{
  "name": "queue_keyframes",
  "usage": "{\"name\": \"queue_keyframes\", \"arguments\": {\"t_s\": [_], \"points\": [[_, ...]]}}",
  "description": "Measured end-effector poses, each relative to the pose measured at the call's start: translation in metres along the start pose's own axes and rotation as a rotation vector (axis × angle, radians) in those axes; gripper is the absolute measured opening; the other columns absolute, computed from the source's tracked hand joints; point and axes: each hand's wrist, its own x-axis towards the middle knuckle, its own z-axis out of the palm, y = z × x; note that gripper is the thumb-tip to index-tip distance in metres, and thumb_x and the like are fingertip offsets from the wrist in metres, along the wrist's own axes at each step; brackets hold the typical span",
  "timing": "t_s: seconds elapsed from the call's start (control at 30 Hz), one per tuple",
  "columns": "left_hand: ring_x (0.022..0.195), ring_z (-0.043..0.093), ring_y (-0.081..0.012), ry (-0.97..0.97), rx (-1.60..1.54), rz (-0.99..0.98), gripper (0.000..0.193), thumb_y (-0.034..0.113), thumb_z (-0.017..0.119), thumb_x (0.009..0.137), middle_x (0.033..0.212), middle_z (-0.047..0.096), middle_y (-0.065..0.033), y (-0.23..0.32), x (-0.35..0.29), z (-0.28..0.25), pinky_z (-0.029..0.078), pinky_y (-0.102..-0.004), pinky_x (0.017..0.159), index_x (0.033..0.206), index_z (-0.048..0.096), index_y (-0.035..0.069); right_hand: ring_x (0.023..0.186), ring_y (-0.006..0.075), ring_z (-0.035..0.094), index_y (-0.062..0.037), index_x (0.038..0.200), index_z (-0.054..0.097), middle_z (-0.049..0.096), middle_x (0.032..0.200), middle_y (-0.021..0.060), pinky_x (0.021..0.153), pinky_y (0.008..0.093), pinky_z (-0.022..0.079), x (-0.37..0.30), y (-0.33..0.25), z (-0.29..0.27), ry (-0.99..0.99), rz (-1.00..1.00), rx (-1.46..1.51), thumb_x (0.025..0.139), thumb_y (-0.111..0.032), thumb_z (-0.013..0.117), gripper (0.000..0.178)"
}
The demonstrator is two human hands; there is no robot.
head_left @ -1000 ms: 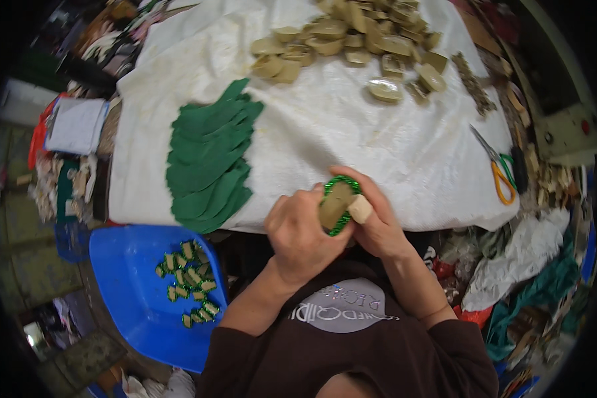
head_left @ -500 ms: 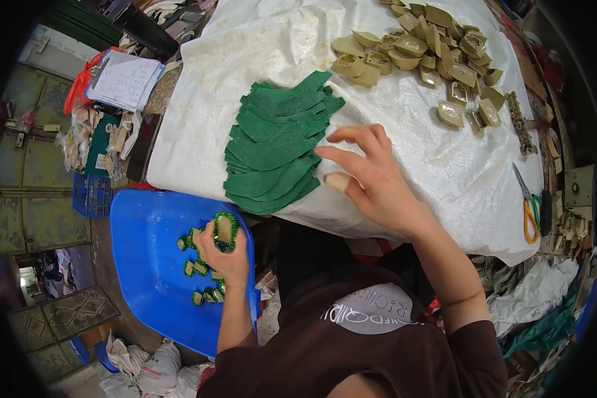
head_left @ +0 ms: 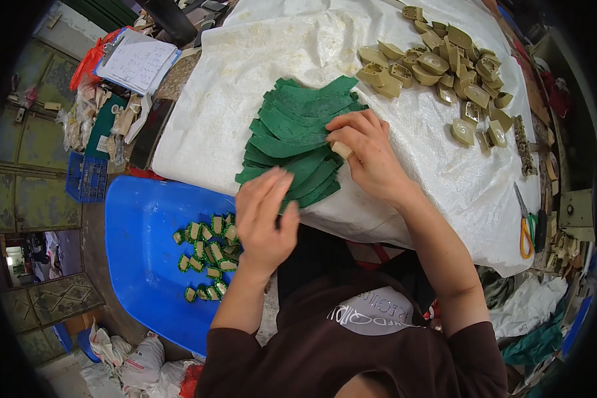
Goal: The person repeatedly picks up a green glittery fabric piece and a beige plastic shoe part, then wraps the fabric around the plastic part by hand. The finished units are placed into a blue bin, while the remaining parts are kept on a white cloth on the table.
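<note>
Overlapping curved green strips (head_left: 298, 113), matte like felt or soft leather, lie in a fanned stack on the white-covered table. My right hand (head_left: 368, 152) is at the stack's right edge, its fingers closed on the edge of a green strip. A beige piece or cover (head_left: 341, 149) shows at its thumb; I cannot tell which. My left hand (head_left: 265, 219) is over the near left side of the stack, fingers stretched and slightly blurred, holding nothing. Below and left, a blue tub (head_left: 136, 265) holds several beige blocks (head_left: 199, 249) edged with shiny green trim.
A heap of beige boat-shaped pieces (head_left: 458, 66) lies at the far right of the white sheet (head_left: 431, 179). Orange-handled scissors (head_left: 526, 232) rest near the right edge. A clipboard (head_left: 136, 63) and a blue basket (head_left: 86, 178) stand at the left.
My left hand has let go of a green-trimmed block in the tub and moved up and right to the stack. My right hand has closed at the strips' edge.
</note>
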Motion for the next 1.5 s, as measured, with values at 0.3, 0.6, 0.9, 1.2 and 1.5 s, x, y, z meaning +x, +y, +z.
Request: {"name": "queue_keyframes", "arguments": {"t_s": [0.3,0.6,0.9,1.2,1.5], "points": [[0.122,0.047,-0.0386,-0.11,0.127,-0.103,0.034,0.003,0.053,0.084,0.125,0.054,-0.0224,0.007,-0.001,0.019,0.034,-0.0463,0.103,0.116,0.058,-0.005,0.097,0.0291,0.052,-0.0045,0.099,0.059,0.06,0.1,0.0084,0.083,0.0381,0.04,-0.009,-0.001,-0.018,0.204,-0.014,0.025,0.062,0.014,0.051,0.042],[0.127,0.039,-0.0393,-0.295,0.299,-0.191,0.042,0.014,0.041,0.093,0.134,0.044,-0.0261,0.007,0.019,0.02,0.024,-0.0447,0.108,0.13,0.046,-0.003,0.086,0.0334,0.057,-0.0023,0.098,0.06,0.061,0.091,0.0137,0.075,0.0392,0.047,-0.012,-0.006,-0.027,0.34,-0.029,0.064,0.065,0.015,0.05,0.039],[0.078,0.058,-0.0294,-0.31,-0.487,-0.097,0.057,0.041,0.047,0.092,0.092,0.061,-0.018,0.048,0.015,0.042,0.045,-0.0383,0.075,0.121,0.054,-0.008,0.081,0.029,0.058,-0.0023,0.097,0.061,0.062,0.095,0.0106,0.068,0.0366,0.049,-0.056,0.002,-0.086,0.485,-0.192,-0.242,0.06,0.008,0.061,0.038],[0.059,0.052,-0.0116,-0.175,-1.477,-0.82,0.043,0.027,0.036,0.102,0.074,0.059,-0.0081,0.077,0.029,0.103,0.04,-0.024,0.051,0.13,0.043,-0.006,0.085,0.032,0.053,-0.0049,0.094,0.064,0.059,0.088,0.0131,0.077,0.0379,0.04,-0.099,0.068,-0.139,0.454,0.41,-0.282,0.08,-0.007,0.058,0.015],[0.079,0.053,-0.0135,-0.237,-1.555,-0.91,0.047,0.024,0.035,0.101,0.094,0.06,-0.0105,0.092,0.03,0.109,0.042,-0.0257,0.068,0.137,0.034,-0.006,0.099,0.0284,0.051,-0.006,0.091,0.062,0.058,0.099,0.0102,0.082,0.0403,0.041,-0.086,0.091,-0.102,0.429,0.454,-0.605,0.068,-0.004,0.064,0.023]]}}
